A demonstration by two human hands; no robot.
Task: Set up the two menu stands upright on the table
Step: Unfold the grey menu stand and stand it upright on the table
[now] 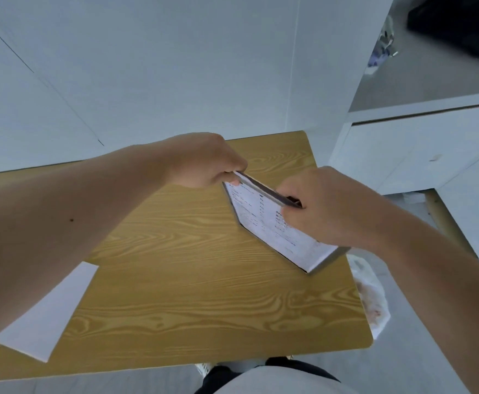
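One table (175,280), wood grain, seen from above. Two bare arms over it, two hands, one menu stand in play.

Far left: one white sheet (47,311) lies flat near the table's left front edge, partly under the left forearm. Can't tell if it's the second stand or plain paper; no print visible.

Left hand (204,163): over the table's middle-back, fingers pinched together on the stand's top-left corner. Thumb tip shows on the printed face.

Menu stand (275,223): one, on the right half of the table, tilted, not yet upright. White printed face toward the person, dark rim around it. Its lower corner is at or just off the right table edge; can't tell if it touches the surface. A dark thin top edge runs between the two hands.

Right hand (326,206): closed on the stand's top-right end, fingers curled over the dark edge, palm side hidden.

Right of the table: one table leg (443,220), one pale plastic bag (372,294) on the floor just beside the edge. White cabinet (417,155) behind.
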